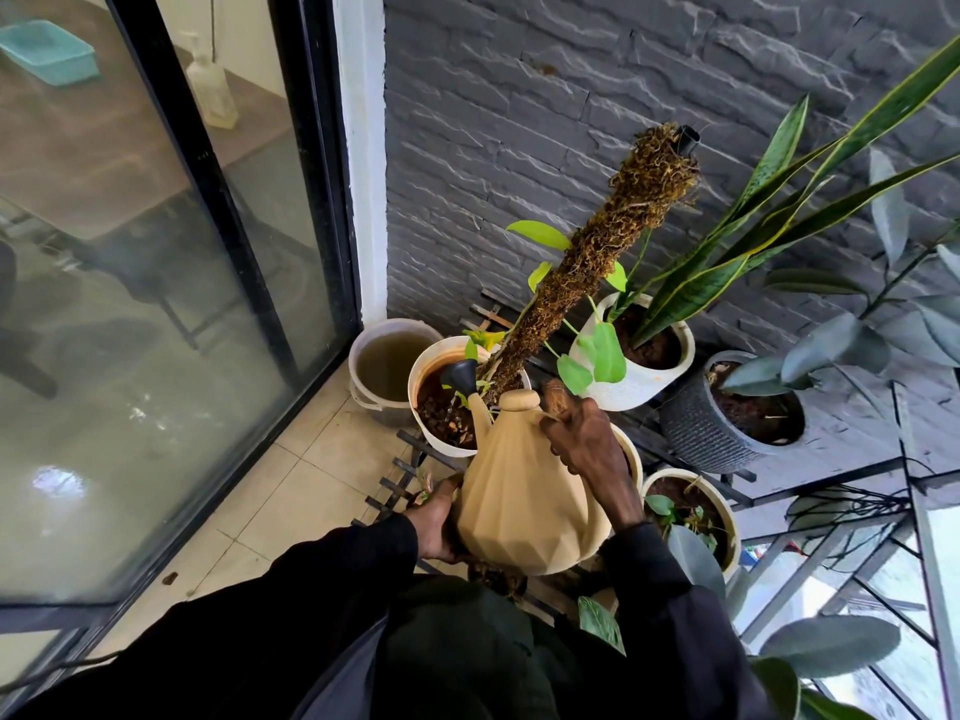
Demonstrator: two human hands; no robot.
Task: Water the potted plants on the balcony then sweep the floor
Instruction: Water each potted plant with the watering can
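Note:
A beige faceted watering can [524, 491] is tilted forward, its black spout head [461, 377] over the soil of a white pot [423, 407] that holds a tall moss pole [587, 262] with small green leaves. My right hand [587, 449] grips the can's handle from above. My left hand [434, 522] supports the can's base from the left side. Water appears to trickle from the spout onto the soil.
A grey bucket of murky water [363, 356] stands in the corner by the glass sliding door [156, 304]. More pots sit on a black slatted stand: a white snake-plant pot [639, 387], a dark ribbed pot [696, 428], a small white pot [727, 517]. Beige floor tiles [291, 491] lie left.

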